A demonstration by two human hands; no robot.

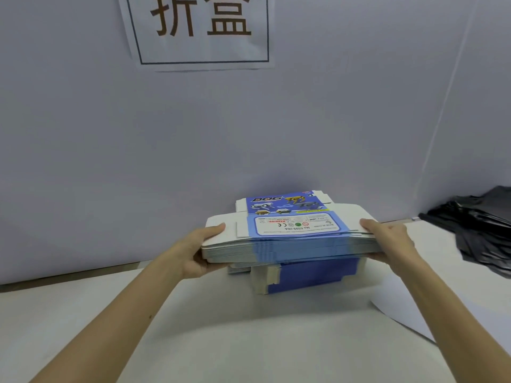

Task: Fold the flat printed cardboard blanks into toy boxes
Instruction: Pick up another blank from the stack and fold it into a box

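White table top (83, 313) by a pale wall (83, 134): the left hand (199, 255) grips one end of the thick stack of flat blue-and-white printed cardboard blanks (290, 244) (thumb on top), held over the table, and the right hand (387, 241) grips the other end. If it tips, the smooth middle sheets may slide out.

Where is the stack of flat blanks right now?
Head view, centre: the stack of blanks is gripped between left hand and right hand, over a lower pile.
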